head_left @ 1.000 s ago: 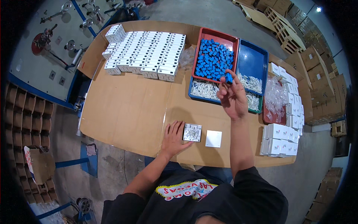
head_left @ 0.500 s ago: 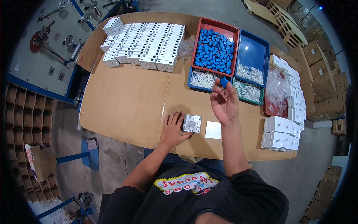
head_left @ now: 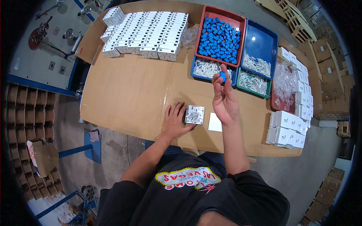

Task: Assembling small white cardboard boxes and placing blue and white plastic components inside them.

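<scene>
Nearby, a white plate (head_left: pixel 215 122) lies beside the grey square part (head_left: pixel 195 114).

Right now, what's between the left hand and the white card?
Head view: the square grey plate lies between the left hand and the white card, fingertips touching its edge.

The counter (head_left: pixel 124 94) is covered with brown cardboard. Directly on it lie: rows of white boxes (head_left: pixel 145 34) at the far left, a red tray (head_left: pixel 203 22), a blue tray (head_left: pixel 277 41), a grey square plate (head_left: pixel 195 114), a white card (head_left: pixel 215 122), and stacked white boxes (head_left: pixel 286 130) at the right edge.
</scene>
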The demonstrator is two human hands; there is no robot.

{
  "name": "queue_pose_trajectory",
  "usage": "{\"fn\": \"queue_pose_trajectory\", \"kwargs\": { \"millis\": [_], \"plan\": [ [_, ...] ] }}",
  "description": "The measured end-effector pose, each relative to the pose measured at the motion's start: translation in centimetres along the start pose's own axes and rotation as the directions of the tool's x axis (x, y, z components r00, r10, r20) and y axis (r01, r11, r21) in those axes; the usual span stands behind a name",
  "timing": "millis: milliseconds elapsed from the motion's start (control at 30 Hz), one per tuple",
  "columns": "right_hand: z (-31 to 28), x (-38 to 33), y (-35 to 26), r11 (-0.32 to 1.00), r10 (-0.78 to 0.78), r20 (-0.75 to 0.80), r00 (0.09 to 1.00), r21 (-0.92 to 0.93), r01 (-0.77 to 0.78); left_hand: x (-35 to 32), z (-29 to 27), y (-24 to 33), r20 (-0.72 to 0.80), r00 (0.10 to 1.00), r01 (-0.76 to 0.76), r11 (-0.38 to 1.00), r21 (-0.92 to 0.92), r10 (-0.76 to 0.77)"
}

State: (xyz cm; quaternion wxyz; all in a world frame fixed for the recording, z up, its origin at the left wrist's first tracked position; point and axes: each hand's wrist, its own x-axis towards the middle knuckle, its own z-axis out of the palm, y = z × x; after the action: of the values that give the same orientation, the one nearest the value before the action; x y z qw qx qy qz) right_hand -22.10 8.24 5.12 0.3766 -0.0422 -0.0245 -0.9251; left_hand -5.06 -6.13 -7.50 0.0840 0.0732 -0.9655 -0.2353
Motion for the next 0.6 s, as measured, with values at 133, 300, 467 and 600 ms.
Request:
{"fn": "queue_pose_trajectory", "kwargs": {
  "millis": [133,300,467,600],
  "plan": [
    [-0.1,-0.7,0.3,0.988,0.046,-0.029,0.999,-0.143,-0.050,-0.1,0.0,-0.1,-0.016,1.000,-0.006,1.000,-0.001,0.006],
    [0.2,-1.5,0.4,0.966,0.084,-0.055,0.995,-0.240,-0.094,-0.2,0.4,-0.2,-0.037,0.999,-0.020,1.000,-0.020,0.019],
    [-1.2,-2.1,0.1,0.964,0.108,-0.065,0.992,-0.238,-0.121,-0.4,0.7,-0.5,-0.059,0.998,-0.014,0.999,-0.042,0.011],
    [-3.4,-1.7,0.1,0.503,-0.095,-0.209,0.973,-0.854,-0.134,-0.4,0.7,-0.8,-0.067,0.997,-0.034,0.999,0.008,0.034]
  ]
}}
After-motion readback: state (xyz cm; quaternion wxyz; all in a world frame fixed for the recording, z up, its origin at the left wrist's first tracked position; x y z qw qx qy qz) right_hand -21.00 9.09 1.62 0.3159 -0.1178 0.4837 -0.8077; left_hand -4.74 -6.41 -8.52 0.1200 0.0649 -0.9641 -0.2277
